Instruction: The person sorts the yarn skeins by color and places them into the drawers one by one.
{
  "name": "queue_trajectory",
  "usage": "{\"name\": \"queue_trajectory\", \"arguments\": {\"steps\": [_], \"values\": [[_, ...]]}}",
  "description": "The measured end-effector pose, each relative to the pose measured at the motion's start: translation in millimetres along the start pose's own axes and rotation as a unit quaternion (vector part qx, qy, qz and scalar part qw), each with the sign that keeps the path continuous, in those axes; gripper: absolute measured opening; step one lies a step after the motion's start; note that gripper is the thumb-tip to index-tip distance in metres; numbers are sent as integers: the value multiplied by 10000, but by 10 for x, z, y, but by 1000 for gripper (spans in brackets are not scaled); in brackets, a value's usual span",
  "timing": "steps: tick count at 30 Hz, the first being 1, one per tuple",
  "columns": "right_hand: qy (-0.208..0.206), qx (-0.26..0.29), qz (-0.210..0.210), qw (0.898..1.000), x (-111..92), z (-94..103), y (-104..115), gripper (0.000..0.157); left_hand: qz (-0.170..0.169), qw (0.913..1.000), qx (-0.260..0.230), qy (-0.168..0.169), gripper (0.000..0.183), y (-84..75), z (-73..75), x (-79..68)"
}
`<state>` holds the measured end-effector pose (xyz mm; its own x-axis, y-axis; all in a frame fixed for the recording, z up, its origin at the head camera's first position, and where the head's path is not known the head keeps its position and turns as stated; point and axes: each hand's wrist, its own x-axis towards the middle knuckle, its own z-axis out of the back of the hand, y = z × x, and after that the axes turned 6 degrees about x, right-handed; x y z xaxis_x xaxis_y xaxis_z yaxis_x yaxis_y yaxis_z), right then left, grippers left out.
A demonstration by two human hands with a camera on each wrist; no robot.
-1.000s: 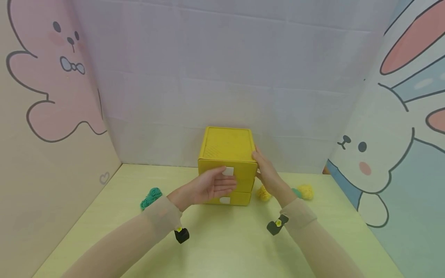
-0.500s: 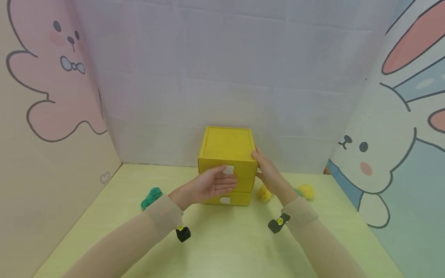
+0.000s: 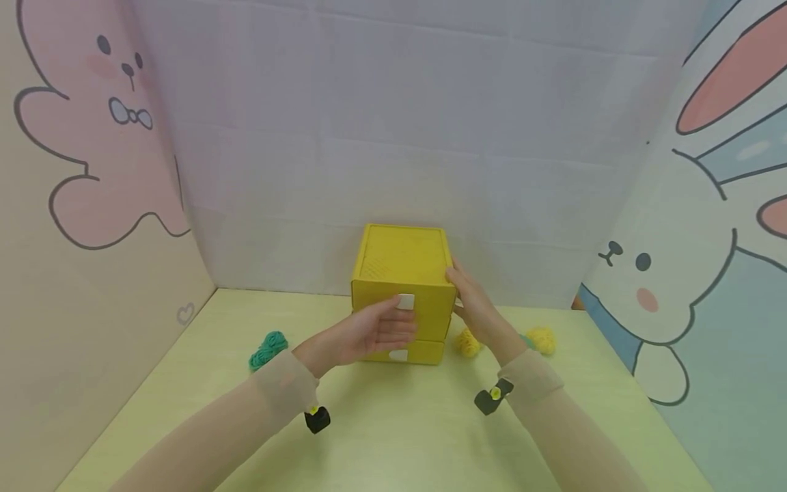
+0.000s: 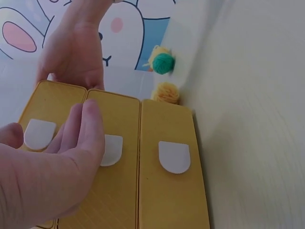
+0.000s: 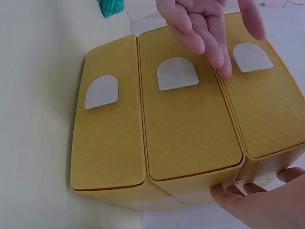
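Observation:
A yellow box point(image 3: 406, 253) with three stacked drawers stands against the back wall, each drawer front bearing a white tab. My left hand point(image 3: 369, 333) is in front of the drawers, palm facing me and fingers extended. Its thumb is by the top tab point(image 5: 251, 57), though contact cannot be told. In the right wrist view the left fingertips hang near the middle tab point(image 5: 177, 74), while the bottom tab point(image 5: 101, 92) is uncovered. My right hand point(image 3: 478, 304) rests against the box's right side, thumb at the upper edge and fingers on the side wall.
Left of the box lies green yarn point(image 3: 268, 350) on the pale table point(image 3: 393, 424). To the right are a yellow yarn ball point(image 3: 468, 343), another yellow one point(image 3: 541, 339), and a green ball point(image 4: 163, 63). Cartoon-printed walls enclose the table's sides.
My left hand has shifted very slightly, its fingertips a little further left. The right hand stays on the box's side, and the box has not visibly moved.

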<state>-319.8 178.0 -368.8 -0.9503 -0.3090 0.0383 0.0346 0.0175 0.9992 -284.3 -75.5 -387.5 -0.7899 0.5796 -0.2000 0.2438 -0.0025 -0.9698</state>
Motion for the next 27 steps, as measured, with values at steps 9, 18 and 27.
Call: {"name": "queue_trajectory", "arguments": {"steps": [9,18,27], "values": [[-54,89,-10,9999,5,11,-3,68,-26,9996,259,50,71,112,25,-73],[-41,111,-30,9999,-8,-3,-6,69,-53,10000,60,53,66,304,49,-67],[-33,134,-6,9999,-13,-3,-17,70,99,9995,-291,-85,70,514,35,4]]}}
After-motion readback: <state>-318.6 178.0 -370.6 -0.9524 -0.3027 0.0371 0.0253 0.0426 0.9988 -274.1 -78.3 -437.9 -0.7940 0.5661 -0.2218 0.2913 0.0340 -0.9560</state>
